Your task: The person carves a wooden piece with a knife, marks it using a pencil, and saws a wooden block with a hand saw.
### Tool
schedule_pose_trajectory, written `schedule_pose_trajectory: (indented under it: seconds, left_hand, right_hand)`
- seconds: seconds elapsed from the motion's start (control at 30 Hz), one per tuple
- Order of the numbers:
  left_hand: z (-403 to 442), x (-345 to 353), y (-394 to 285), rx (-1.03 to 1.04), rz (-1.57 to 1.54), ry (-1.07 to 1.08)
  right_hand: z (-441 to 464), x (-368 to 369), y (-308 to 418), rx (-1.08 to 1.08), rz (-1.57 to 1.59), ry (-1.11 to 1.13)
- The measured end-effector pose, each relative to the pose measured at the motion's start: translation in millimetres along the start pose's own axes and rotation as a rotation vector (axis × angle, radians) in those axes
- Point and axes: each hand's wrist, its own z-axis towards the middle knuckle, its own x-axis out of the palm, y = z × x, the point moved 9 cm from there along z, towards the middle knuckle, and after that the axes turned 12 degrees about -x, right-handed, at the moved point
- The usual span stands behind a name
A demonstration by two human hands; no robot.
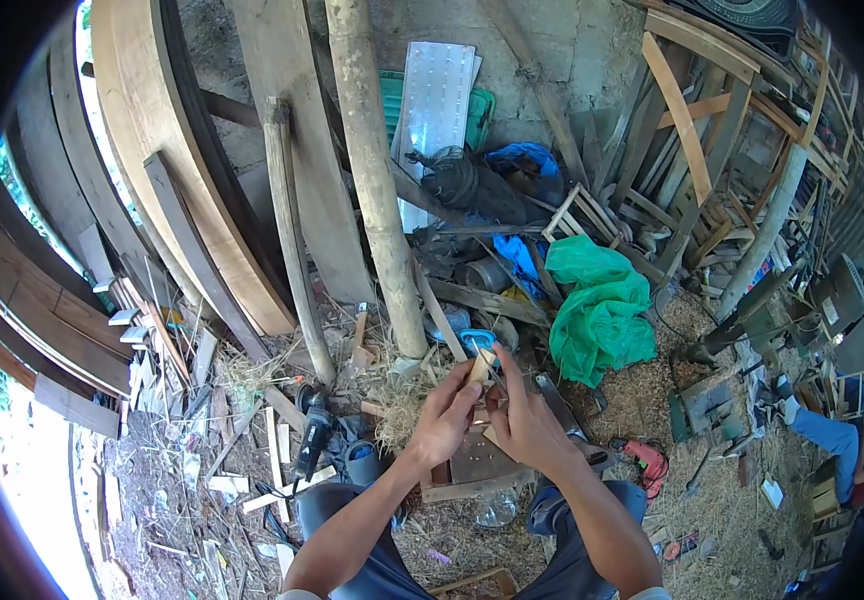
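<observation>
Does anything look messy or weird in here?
Yes, a bit. The green plastic is crumpled in a heap, and wood scraps litter the ground. The red tool lies down there too, where someone might trip. I can't see any clear damage.

A small piece of wood [482,364] is being held up between the left hand [444,415] and the right hand [529,425], over a low wooden stool [482,468]. A black grinder [313,440] is seen on the littered ground to the left, a red power tool [648,466] to the right, and a green plastic bag [602,312] is crumpled beyond.
</observation>
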Motion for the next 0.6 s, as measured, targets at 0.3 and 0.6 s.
schedule_pose_trajectory:
  seconds: [0.3, 0.6]
  left_hand:
    - [-16, -7, -24, 0.159, 0.449, -0.232]
    - [-18, -5, -27, 0.082, 0.593, -0.345]
  right_hand:
    - [2, 10, 7, -0.033, -0.467, 0.142]
    - [3, 29, -15, 0.144, -0.53, 0.199]
